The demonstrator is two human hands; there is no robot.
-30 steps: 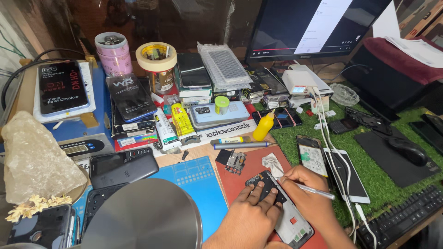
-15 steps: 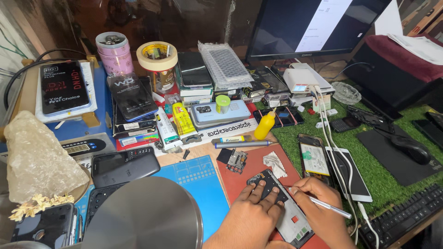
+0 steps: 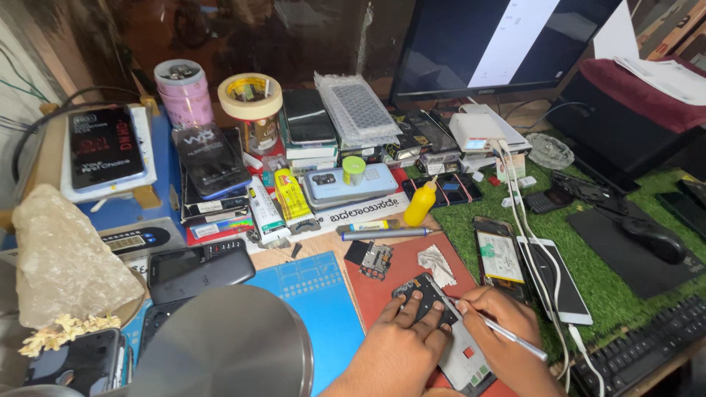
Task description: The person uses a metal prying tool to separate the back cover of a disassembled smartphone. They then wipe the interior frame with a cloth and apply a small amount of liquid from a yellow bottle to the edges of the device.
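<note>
An opened phone (image 3: 463,351) lies on a red work mat (image 3: 382,294) at the lower middle of the head view. My left hand (image 3: 401,349) presses down on the phone's dark upper part (image 3: 421,292) with its fingers spread. My right hand (image 3: 500,342) grips a thin silver tool (image 3: 507,334) like a pen, with the tip against the phone near my left fingertips. A small loose circuit part (image 3: 376,259) and a crumpled white wipe (image 3: 435,263) lie on the mat just beyond the phone.
A blue mat (image 3: 323,309) and a round metal lid (image 3: 220,345) lie left. Two more phones (image 3: 500,254) with white cables rest on green turf to the right, beside a keyboard (image 3: 640,345) and mouse (image 3: 654,239). A yellow bottle (image 3: 421,202), tape rolls, boxes and a monitor (image 3: 507,44) crowd the back.
My right hand has drawn the silver tool in closer to the phone's upper part. My left hand stays pressed on the phone.
</note>
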